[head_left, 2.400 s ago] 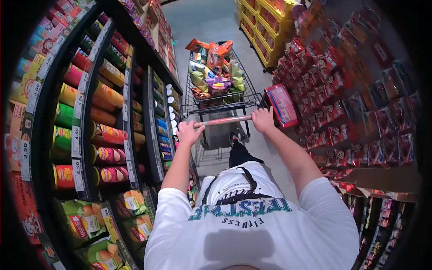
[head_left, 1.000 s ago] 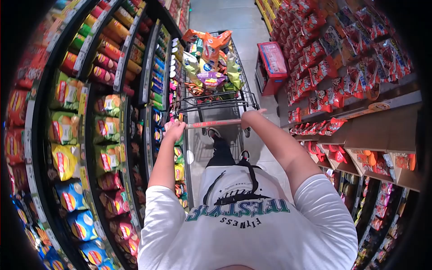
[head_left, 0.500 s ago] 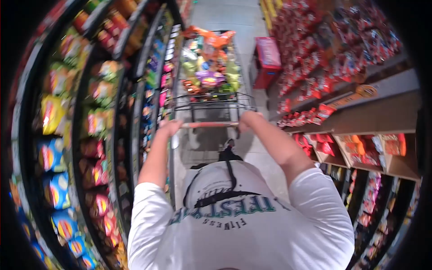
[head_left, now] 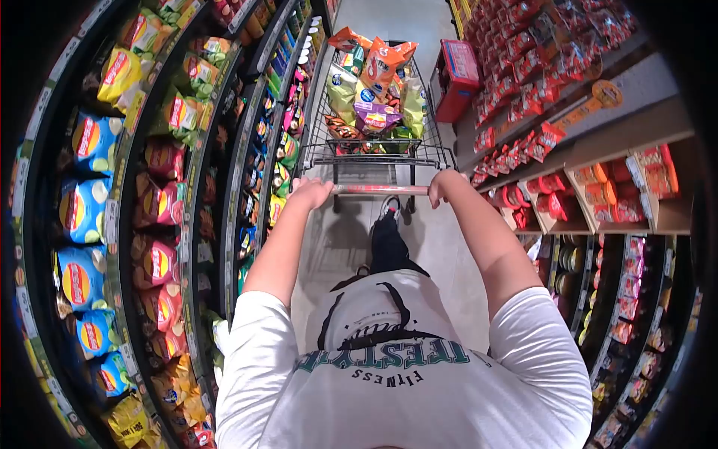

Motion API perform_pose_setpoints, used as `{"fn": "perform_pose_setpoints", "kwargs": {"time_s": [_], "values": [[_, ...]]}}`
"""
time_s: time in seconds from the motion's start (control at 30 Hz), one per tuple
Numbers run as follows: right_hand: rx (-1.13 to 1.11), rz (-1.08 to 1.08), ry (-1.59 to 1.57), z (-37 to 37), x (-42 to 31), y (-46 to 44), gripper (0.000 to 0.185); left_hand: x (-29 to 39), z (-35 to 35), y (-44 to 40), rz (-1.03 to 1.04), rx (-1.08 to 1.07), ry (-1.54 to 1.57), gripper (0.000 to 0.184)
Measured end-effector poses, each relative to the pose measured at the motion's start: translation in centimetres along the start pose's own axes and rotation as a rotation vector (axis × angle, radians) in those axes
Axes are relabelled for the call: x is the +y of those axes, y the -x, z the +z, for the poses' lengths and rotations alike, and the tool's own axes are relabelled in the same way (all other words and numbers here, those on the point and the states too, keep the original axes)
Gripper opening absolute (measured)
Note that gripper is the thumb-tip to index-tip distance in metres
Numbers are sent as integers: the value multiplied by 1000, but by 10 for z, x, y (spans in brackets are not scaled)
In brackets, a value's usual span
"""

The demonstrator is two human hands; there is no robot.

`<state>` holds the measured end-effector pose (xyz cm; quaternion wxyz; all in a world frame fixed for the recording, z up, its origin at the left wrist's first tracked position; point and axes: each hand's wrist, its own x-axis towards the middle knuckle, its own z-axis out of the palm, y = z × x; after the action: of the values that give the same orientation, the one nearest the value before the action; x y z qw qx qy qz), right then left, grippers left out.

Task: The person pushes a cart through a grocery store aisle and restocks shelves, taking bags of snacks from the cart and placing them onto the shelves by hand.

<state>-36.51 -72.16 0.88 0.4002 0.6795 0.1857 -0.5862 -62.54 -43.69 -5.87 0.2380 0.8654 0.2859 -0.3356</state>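
Fingers of the left hand (head_left: pixel 312 193) and right hand (head_left: pixel 447 187) curled around opposite ends of the cart handle (head_left: pixel 381 190), as far as I could tell from afar, their undersides being hidden. Beyond them, I saw snack bags (head_left: pixel 381 66) heaped in the wire cart (head_left: pixel 378 161).

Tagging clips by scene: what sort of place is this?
Most likely a supermarket snack aisle: shelves of bagged chips on the left, hanging red packets on the right, and a cart of snack bags between them.
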Motion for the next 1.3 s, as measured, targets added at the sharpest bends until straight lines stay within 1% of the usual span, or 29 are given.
{"fn": "perform_pose_setpoints", "kwargs": {"time_s": [0.03, 0.07, 0.1, 0.17, 0.2, 0.3, 0.33, 0.37, 0.43, 0.47, 0.5, 0.53, 0.57, 0.63, 0.7, 0.73, 0.8, 0.83, 0.87, 0.97, 1.0, 1.1, 1.13, 1.23, 1.3], "values": [[44, 5, -31, 16, -2, 15, 62, 2, 6, 14, 9, 3, -17, 64], [140, -47, -28, 34, -4, 31, 62, 4, 11, 30, 18, 5, -34, 61], [173, -49, -19, 50, -8, 33, 62, 6, 15, 45, 27, 8, -52, 58], [242, -42, -1, 77, -15, 28, 62, 25, 4, 105, 123, -34, -121, 53], [250, -52, -18, 91, -19, 29, 62, 23, 17, 114, 116, 9, -104, 49], [187, -65, -7, 131, -31, 35, 60, 12, 51, 137, 98, -7, -88, 52], [170, -60, 5, 142, -36, 31, 59, 0, 76, 122, 14, 10, -92, 56], [149, -53, 0, 152, -38, 34, 57, -10, 93, 119, 25, 42, -99, 51], [100, -43, 2, 176, -47, 38, 55, -14, 113, 146, 38, 98, -111, 43], [85, -31, 12, 186, -54, 37, 54, -19, 121, 158, 72, 34, -132, 53], [61, -20, 23, 194, -61, 33, 53, -11, 115, 189, 108, -39, -152, 65], [30, 1, 28, 210, -62, 28, 52, -13, 124, 200, 114, -36, -162, 67], [67, -5, -7, 229, -63, 40, 51, -42, 165, 162, 0, 15, -60, 68], [213, -103, -8, 263, -69, 39, 52, -52, 191, 178, -48, 77, 48, 69], [380, -77, -58, 300, -73, 50, 52, -60, 217, 195, -63, 104, 71, 69], [433, -149, -26, 318, -76, 55, 51, -61, 229, 206, -71, 109, 69, 69], [569, -215, 33, 357, -75, 78, 54, -60, 250, 231, -102, 108, 82, 68], [634, -247, 62, 379, -71, 87, 56, -57, 262, 248, -121, 115, 102, 68], [733, -277, 98, 402, -73, 86, 51, -54, 274, 265, -139, 122, 122, 67], [997, -450, 81, 466, -68, 83, 44, -39, 307, 325, -188, 157, 150, 67], [1089, -498, 55, 486, -68, 79, 39, 9, 285, 395, -319, 174, 233, 65], [1029, -499, 88, 531, -70, 91, 37, 24, 327, 443, -368, 238, 268, 63], [1038, -481, 107, 547, -73, 89, 34, 25, 343, 453, -382, 285, 262, 62], [1061, -537, 83, 593, -79, 90, 30, 27, 382, 484, -418, 379, 214, 60], [1089, -564, 77, 622, -83, 91, 28, 27, 402, 504, -456, 365, 204, 59]]}}
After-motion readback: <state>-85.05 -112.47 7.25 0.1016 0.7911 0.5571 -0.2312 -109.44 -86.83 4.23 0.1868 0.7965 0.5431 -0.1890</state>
